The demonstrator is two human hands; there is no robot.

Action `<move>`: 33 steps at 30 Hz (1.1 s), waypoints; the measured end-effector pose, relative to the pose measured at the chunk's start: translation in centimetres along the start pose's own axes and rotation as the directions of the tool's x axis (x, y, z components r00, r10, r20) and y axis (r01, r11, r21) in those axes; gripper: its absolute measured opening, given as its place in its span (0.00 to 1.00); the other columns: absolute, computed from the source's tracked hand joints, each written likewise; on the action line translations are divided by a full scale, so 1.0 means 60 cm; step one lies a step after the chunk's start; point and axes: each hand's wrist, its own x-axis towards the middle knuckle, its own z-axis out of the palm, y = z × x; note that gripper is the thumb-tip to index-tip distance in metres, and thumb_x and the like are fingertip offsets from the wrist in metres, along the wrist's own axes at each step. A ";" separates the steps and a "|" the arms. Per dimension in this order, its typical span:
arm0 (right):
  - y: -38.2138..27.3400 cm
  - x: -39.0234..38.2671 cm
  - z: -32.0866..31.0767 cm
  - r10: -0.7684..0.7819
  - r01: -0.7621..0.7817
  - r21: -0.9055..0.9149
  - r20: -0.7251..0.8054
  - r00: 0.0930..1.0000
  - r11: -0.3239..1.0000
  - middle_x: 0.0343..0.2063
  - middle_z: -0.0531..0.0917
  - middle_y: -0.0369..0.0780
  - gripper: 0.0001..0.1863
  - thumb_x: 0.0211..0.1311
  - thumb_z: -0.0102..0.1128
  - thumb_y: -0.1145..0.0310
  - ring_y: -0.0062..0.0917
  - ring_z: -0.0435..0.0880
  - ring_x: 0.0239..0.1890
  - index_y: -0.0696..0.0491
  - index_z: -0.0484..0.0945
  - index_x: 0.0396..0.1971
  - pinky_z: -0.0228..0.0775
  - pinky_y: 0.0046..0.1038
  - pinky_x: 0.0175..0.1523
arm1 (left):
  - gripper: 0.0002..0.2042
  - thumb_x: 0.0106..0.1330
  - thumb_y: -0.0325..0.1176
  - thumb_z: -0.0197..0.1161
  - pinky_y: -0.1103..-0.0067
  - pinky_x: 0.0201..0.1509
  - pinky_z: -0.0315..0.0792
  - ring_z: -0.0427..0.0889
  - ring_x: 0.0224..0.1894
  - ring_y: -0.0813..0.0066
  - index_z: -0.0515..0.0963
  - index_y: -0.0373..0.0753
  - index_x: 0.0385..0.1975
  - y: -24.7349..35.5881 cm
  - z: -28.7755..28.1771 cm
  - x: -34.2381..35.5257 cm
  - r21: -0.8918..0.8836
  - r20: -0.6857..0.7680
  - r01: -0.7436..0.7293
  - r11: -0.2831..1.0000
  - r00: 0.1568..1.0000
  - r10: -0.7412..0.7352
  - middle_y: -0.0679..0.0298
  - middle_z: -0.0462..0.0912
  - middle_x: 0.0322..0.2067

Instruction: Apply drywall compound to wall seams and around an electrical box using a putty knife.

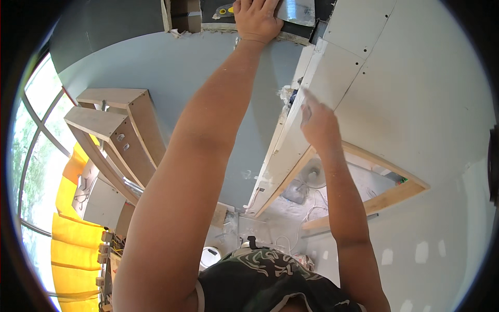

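Note:
My left hand (258, 20) reaches up to a dark surface at the top and lies closed over the handle of a putty knife. The wide metal blade (297, 10) shows to the right of the hand and the yellow-and-black handle end (224, 11) to its left; the fingertips are cut off by the frame's upper edge. At the white corner edge (283, 143) of the boarded wall, my right hand (321, 127) has its index finger stretched out along the edge. That hand is slightly blurred, its other fingers look curled, and nothing shows in it.
White boards with dark screw dots (400, 93) cover the right side, around a wood-framed opening (387, 213). Through it show a fan (313, 174) and cables. Wooden box frames (112, 119) stand at left, near yellow sheeting (75, 249) and windows. A white bucket (210, 256) sits below.

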 end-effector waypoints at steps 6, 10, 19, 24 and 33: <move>-0.015 0.018 -0.005 -0.015 0.005 -0.082 -0.127 0.992 0.997 0.40 0.82 0.52 0.27 0.74 0.51 0.63 0.51 0.86 0.38 0.42 0.66 0.72 0.79 0.48 0.45 | 0.30 0.53 0.29 0.58 0.62 0.66 0.64 0.76 0.59 0.60 0.76 0.49 0.62 0.000 -0.003 -0.001 -0.025 -0.010 -0.012 1.000 1.000 0.012 0.67 0.78 0.62; 0.011 -0.027 0.053 0.029 -0.030 -0.070 -0.014 0.999 0.997 0.33 0.83 0.53 0.24 0.74 0.52 0.65 0.50 0.84 0.42 0.44 0.71 0.69 0.75 0.48 0.51 | 0.31 0.53 0.30 0.59 0.62 0.66 0.63 0.76 0.59 0.60 0.76 0.48 0.62 0.003 0.004 0.000 -0.026 -0.012 -0.002 1.000 1.000 0.001 0.66 0.78 0.63; -0.017 0.023 0.004 -0.049 0.039 -0.089 -0.109 0.993 0.995 0.39 0.81 0.53 0.28 0.75 0.50 0.62 0.50 0.85 0.40 0.41 0.65 0.73 0.79 0.46 0.46 | 0.30 0.53 0.30 0.58 0.62 0.64 0.64 0.75 0.58 0.60 0.76 0.48 0.62 -0.013 0.009 -0.011 -0.027 -0.041 -0.035 0.999 0.999 0.033 0.66 0.78 0.63; 0.029 -0.082 0.138 0.052 -0.048 -0.093 0.039 0.998 0.994 0.39 0.81 0.52 0.29 0.74 0.52 0.63 0.50 0.84 0.41 0.41 0.64 0.74 0.76 0.47 0.49 | 0.29 0.54 0.31 0.58 0.62 0.64 0.64 0.76 0.58 0.59 0.76 0.48 0.62 0.004 0.004 -0.004 -0.011 -0.031 -0.013 1.000 0.999 0.012 0.67 0.79 0.62; 0.015 -0.056 0.072 -0.045 0.045 -0.002 -0.112 0.993 0.999 0.37 0.80 0.49 0.30 0.74 0.53 0.63 0.47 0.85 0.37 0.40 0.62 0.74 0.78 0.46 0.44 | 0.29 0.55 0.31 0.58 0.63 0.64 0.64 0.76 0.58 0.61 0.76 0.48 0.62 0.000 0.014 -0.009 -0.054 -0.052 -0.029 0.998 0.998 0.026 0.67 0.78 0.62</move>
